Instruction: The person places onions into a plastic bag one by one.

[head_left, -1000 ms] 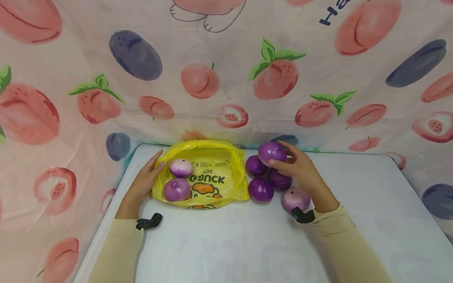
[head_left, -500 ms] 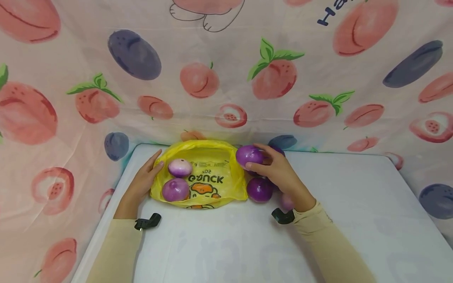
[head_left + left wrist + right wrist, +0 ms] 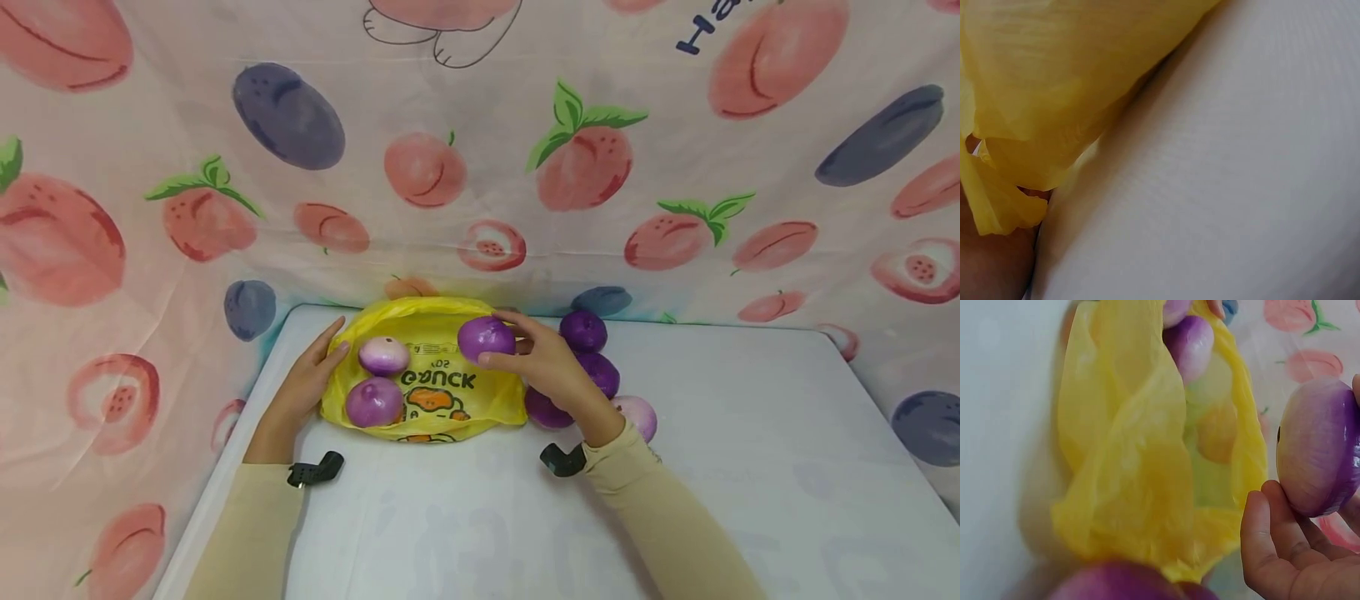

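My right hand (image 3: 536,350) holds a shiny purple onion (image 3: 486,339) between thumb and fingers, over the right part of a yellow plastic bag (image 3: 498,400). The right wrist view shows the held onion (image 3: 1316,450) at its right side, with fingertips against the lower skin. The bag lies with its wide mouth facing me. Inside, at its left, are a pale-topped onion (image 3: 384,356) and a purple onion (image 3: 374,402). My left hand (image 3: 300,383) rests against the bag's left edge with fingers extended and thumb over the rim. In the left wrist view, yellow plastic (image 3: 1047,81) hides most of that hand.
Right of the bag are several more onions: dark purple ones (image 3: 583,332) and a paler one (image 3: 637,417), partly behind my right forearm. They stand on a white table (image 3: 450,517). A fruit-printed cloth (image 3: 420,83) hangs close behind the table's back edge.
My right hand has carried the purple onion left, from above the other onions to over the bag. The left hand and the bag have stayed in place.
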Available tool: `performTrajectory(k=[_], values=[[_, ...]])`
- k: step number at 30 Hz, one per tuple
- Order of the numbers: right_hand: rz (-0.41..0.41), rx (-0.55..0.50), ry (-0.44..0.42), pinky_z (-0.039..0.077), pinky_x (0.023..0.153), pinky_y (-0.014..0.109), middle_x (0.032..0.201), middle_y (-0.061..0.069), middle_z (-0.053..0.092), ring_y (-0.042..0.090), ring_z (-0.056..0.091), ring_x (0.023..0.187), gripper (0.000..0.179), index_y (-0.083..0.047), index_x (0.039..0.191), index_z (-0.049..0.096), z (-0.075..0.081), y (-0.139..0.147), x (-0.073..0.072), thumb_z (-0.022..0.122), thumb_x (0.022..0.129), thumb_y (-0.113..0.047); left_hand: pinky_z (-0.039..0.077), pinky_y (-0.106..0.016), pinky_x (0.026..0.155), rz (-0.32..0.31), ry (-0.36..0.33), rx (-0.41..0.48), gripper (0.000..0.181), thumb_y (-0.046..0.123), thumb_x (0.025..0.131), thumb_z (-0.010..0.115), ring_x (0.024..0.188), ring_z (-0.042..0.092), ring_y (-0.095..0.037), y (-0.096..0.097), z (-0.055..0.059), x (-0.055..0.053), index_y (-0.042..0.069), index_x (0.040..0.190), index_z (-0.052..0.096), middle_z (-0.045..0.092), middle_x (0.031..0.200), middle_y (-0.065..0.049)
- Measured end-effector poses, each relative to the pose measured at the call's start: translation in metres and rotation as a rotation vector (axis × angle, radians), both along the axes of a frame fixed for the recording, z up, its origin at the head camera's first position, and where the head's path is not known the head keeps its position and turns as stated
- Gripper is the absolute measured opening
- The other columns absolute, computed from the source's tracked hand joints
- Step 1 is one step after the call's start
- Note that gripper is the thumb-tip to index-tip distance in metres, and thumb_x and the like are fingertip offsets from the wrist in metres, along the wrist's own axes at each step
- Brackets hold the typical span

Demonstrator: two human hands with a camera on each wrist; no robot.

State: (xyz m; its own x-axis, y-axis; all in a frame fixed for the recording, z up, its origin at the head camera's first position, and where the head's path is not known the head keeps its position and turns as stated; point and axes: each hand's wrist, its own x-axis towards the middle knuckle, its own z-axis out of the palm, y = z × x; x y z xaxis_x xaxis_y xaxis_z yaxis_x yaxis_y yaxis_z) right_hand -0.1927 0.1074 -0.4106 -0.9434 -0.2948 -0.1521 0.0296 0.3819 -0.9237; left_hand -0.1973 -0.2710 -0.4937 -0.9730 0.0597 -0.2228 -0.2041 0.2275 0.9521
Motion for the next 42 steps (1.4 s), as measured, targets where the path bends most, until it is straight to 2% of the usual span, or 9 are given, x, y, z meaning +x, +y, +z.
performTrajectory(k=[4,10,16,21,30,34,42], values=[[0.005,0.012,-0.014,0.056,0.102,0.044,0.138,0.003,0.06,0.028,0.062,0.123,0.082,-0.034,0.149,0.051,-0.002,-0.014,-0.001,0.088,0.076,-0.051,0.015,-0.056,0.128,-0.006,-0.002,0.008,0.07,0.049,0.105,0.051,0.16,0.005,-0.029,0.0,0.001,0.001,0.036,0.164,0.016,0.005,0.174,0.002],[0.038,-0.041,-0.01,0.056,0.102,0.044,0.138,0.003,0.059,0.029,0.063,0.121,0.08,-0.03,0.149,0.052,-0.004,-0.033,-0.001,0.088,0.078,-0.046,0.016,-0.056,0.128,-0.008,0.001,0.007,0.071,0.05,0.104,0.051,0.16,0.006,-0.03,0.0,0.0,0.001,0.036,0.164,0.016,0.005,0.174,0.002],[0.065,-0.051,-0.021,0.057,0.101,0.042,0.136,0.001,0.061,0.025,0.064,0.118,0.077,-0.038,0.145,0.054,-0.007,-0.047,0.001,0.088,0.077,-0.049,0.016,-0.055,0.128,-0.009,0.008,0.018,0.07,0.05,0.104,0.052,0.16,0.007,-0.028,0.001,0.0,0.001,0.035,0.164,0.018,0.006,0.174,0.003],[0.089,-0.04,0.0,0.056,0.101,0.042,0.134,-0.002,0.063,0.023,0.062,0.119,0.075,-0.039,0.144,0.054,-0.01,-0.058,0.002,0.085,0.078,-0.054,0.016,-0.055,0.128,-0.013,0.016,0.015,0.07,0.05,0.104,0.051,0.16,0.006,-0.028,0.001,0.0,0.001,0.035,0.164,0.018,0.006,0.174,0.002],[0.135,-0.063,0.012,0.056,0.101,0.042,0.136,0.0,0.063,0.024,0.062,0.121,0.077,-0.029,0.148,0.054,-0.017,-0.084,0.004,0.084,0.081,-0.051,0.013,-0.057,0.128,-0.003,0.006,-0.007,0.071,0.05,0.104,0.052,0.161,0.004,-0.03,0.0,0.0,0.001,0.037,0.164,0.017,0.005,0.174,0.001],[0.137,-0.084,0.011,0.056,0.1,0.041,0.136,-0.001,0.063,0.025,0.061,0.122,0.074,-0.032,0.145,0.056,-0.019,-0.094,0.004,0.085,0.08,-0.051,0.014,-0.057,0.128,-0.002,0.002,0.0,0.07,0.049,0.104,0.052,0.161,0.004,-0.029,0.0,-0.001,0.0,0.038,0.164,0.017,0.005,0.174,0.002],[0.139,-0.006,0.014,0.056,0.101,0.041,0.135,-0.001,0.063,0.023,0.06,0.122,0.078,-0.031,0.147,0.054,-0.02,-0.115,0.004,0.083,0.079,-0.057,0.016,-0.057,0.128,-0.001,0.003,-0.013,0.07,0.052,0.104,0.052,0.161,0.006,-0.029,-0.001,-0.001,0.0,0.041,0.163,0.017,0.007,0.174,0.002]])
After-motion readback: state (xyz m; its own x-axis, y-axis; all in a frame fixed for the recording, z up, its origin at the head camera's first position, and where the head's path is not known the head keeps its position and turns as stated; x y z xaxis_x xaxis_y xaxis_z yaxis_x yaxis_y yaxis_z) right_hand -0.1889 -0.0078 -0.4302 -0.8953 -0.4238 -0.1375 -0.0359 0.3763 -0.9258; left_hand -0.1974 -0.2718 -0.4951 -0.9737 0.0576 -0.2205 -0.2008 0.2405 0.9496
